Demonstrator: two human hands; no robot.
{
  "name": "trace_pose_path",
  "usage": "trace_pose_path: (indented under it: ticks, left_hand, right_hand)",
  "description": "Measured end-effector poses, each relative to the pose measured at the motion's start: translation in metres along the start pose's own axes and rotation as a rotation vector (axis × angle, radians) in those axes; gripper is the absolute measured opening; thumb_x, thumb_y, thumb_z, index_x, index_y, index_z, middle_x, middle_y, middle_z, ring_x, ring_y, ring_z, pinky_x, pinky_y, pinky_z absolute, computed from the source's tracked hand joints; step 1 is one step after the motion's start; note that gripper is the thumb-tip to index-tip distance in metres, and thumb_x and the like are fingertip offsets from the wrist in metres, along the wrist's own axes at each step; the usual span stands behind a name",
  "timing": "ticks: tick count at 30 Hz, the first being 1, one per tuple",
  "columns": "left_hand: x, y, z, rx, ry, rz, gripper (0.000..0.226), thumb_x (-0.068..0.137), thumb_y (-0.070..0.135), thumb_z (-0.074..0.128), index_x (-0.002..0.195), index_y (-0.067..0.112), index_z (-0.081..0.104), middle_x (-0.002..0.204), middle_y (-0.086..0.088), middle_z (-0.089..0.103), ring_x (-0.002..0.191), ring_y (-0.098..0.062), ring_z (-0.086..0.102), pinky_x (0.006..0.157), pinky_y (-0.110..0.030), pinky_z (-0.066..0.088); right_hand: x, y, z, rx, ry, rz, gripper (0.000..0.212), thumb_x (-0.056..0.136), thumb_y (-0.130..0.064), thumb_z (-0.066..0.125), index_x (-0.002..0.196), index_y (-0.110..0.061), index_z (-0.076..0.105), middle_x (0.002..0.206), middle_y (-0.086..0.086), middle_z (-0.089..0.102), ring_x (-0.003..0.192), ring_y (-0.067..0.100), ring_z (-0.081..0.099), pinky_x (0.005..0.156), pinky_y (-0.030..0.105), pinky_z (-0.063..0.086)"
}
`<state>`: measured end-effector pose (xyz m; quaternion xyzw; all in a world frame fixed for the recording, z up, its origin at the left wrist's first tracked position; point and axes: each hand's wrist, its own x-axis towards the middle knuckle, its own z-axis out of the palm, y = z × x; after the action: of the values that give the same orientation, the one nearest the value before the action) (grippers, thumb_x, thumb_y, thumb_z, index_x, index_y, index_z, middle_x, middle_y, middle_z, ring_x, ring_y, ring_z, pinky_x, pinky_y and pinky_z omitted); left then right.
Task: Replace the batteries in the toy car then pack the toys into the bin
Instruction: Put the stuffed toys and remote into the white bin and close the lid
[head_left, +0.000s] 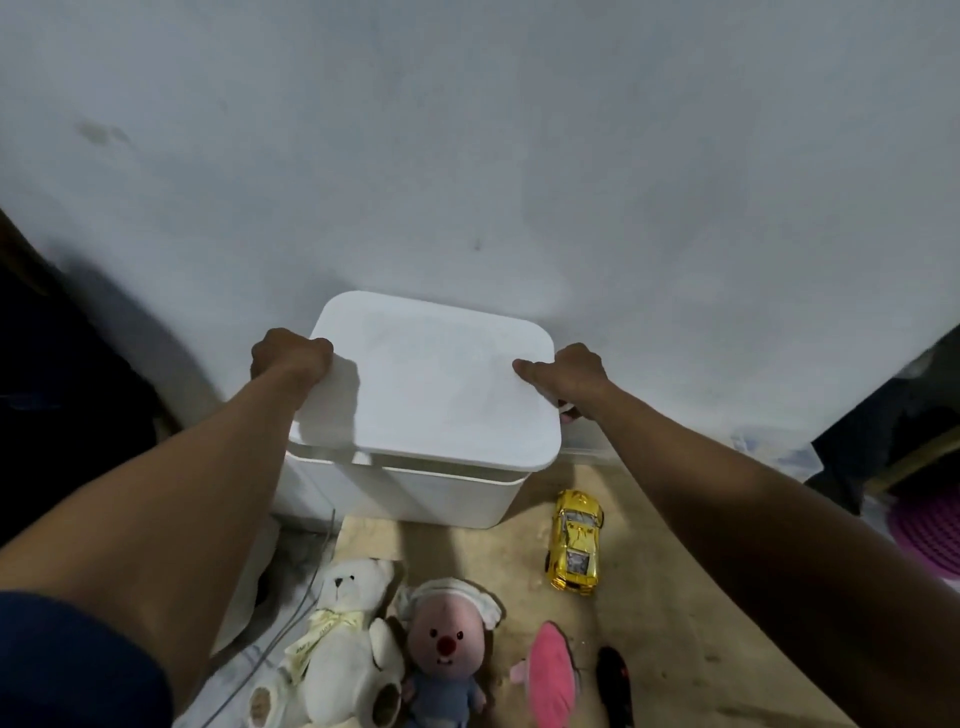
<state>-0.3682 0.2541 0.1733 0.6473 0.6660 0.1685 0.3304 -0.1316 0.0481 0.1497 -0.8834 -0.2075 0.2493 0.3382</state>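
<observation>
Both hands on the white rounded-rectangle plastic lid (441, 384), which sits over the white plastic bin (431, 493). Its front edge overhangs the bin rim, with a thin gap showing at front-left.

Left hand (291, 356): fingers curled round the lid's left edge, firm grip. Right hand (569, 376): thumb on top of the lid's right edge, fingers wrapped under it.

The bin stands at the far edge of the tan floor (649, 597), against the pale wall (467, 156).

Shiny yellow toy car (574, 540) is on the floor just in front of the bin's front-right corner, wheels down, not touching it (can't tell the battery state from here).

Nearer me on the floor:
- white teddy bear with a pale yellow bow (343, 639) on its back
- pink-faced plush doll in a white cap and blue body (447, 649) touching the bear's right side
- flat pink plush piece (553, 675)
- small black object (615, 680), too dark to identify

Thin grey cable (291, 623) runs along the floor's left edge.
</observation>
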Motion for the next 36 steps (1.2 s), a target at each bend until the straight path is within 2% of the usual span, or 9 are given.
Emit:
trace_pose_path:
  ticks: [3,6,13,16,18,22,27,32,36]
  left_hand:
    - [-0.021,0.018,-0.003,0.083,0.05,0.086,0.039,0.083,0.026,0.06,0.111,-0.001,0.063,0.119,-0.022,0.063,0.107,-0.043,0.062,0.09,-0.044,0.052]
    - [-0.054,0.039,0.015,0.138,0.013,0.213,0.034,0.081,0.032,0.061,0.101,0.004,0.065,0.111,-0.019,0.066,0.102,-0.041,0.064,0.085,-0.039,0.051]
    - [-0.157,0.071,0.117,0.115,-0.267,0.387,0.042,0.083,0.04,0.06,0.106,0.005,0.065,0.11,-0.015,0.066,0.102,-0.038,0.064,0.081,-0.035,0.052]
    - [-0.208,0.071,0.164,0.08,-0.385,0.406,0.046,0.085,0.039,0.06,0.113,0.003,0.064,0.115,-0.015,0.065,0.108,-0.036,0.063,0.087,-0.034,0.052]
    - [-0.234,0.064,0.195,0.041,-0.519,0.381,0.044,0.085,0.037,0.061,0.109,0.001,0.066,0.108,-0.016,0.069,0.1,-0.035,0.066,0.086,-0.038,0.057]
    - [-0.275,0.047,0.252,0.116,-0.708,0.273,0.058,0.077,0.044,0.059,0.117,0.003,0.061,0.111,-0.015,0.068,0.093,-0.034,0.068,0.075,-0.046,0.062]
    - [-0.316,0.026,0.303,0.214,-0.717,0.227,0.046,0.089,0.033,0.06,0.121,0.0,0.059,0.118,-0.02,0.064,0.099,-0.04,0.066,0.066,-0.043,0.062]
    - [-0.322,0.009,0.334,0.267,-0.701,0.195,0.048,0.089,0.034,0.059,0.126,0.002,0.058,0.122,-0.019,0.064,0.103,-0.039,0.064,0.079,-0.042,0.06]
    - [-0.321,0.001,0.349,0.3,-0.675,0.194,0.049,0.088,0.034,0.059,0.129,0.006,0.055,0.124,-0.017,0.062,0.103,-0.038,0.063,0.075,-0.04,0.061]
  right_hand:
    - [-0.004,0.016,-0.025,-0.041,0.136,-0.008,0.06,0.075,-0.067,0.067,0.087,-0.009,0.062,0.081,0.004,0.068,0.069,0.023,0.068,0.058,0.034,0.06]
    - [-0.009,0.051,-0.062,-0.09,0.278,0.054,0.077,0.069,-0.081,0.056,0.101,-0.012,0.066,0.096,0.003,0.07,0.084,0.025,0.068,0.071,0.033,0.056]
    - [-0.034,0.172,-0.165,-0.226,0.425,0.232,0.079,0.074,-0.08,0.051,0.114,-0.013,0.067,0.114,0.007,0.068,0.102,0.032,0.065,0.079,0.035,0.051]
    - [-0.046,0.232,-0.197,-0.255,0.418,0.286,0.086,0.07,-0.082,0.046,0.109,-0.009,0.069,0.11,0.011,0.07,0.099,0.033,0.066,0.082,0.039,0.054]
    - [-0.051,0.274,-0.209,-0.286,0.413,0.326,0.092,0.063,-0.086,0.04,0.105,-0.008,0.07,0.105,0.01,0.071,0.094,0.033,0.067,0.081,0.04,0.055]
    - [-0.061,0.346,-0.218,-0.322,0.36,0.433,0.086,0.077,-0.078,0.048,0.125,-0.007,0.06,0.124,0.015,0.063,0.111,0.036,0.061,0.09,0.043,0.051]
    - [-0.061,0.412,-0.209,-0.296,0.256,0.497,0.08,0.084,-0.069,0.055,0.131,-0.004,0.054,0.133,0.017,0.056,0.121,0.037,0.055,0.095,0.044,0.047]
    - [-0.059,0.441,-0.19,-0.291,0.201,0.481,0.074,0.088,-0.063,0.055,0.136,-0.007,0.051,0.14,0.017,0.051,0.131,0.035,0.047,0.104,0.043,0.04]
    - [-0.056,0.444,-0.182,-0.264,0.191,0.459,0.069,0.09,-0.057,0.057,0.138,-0.009,0.047,0.14,0.017,0.052,0.133,0.037,0.044,0.104,0.044,0.04]
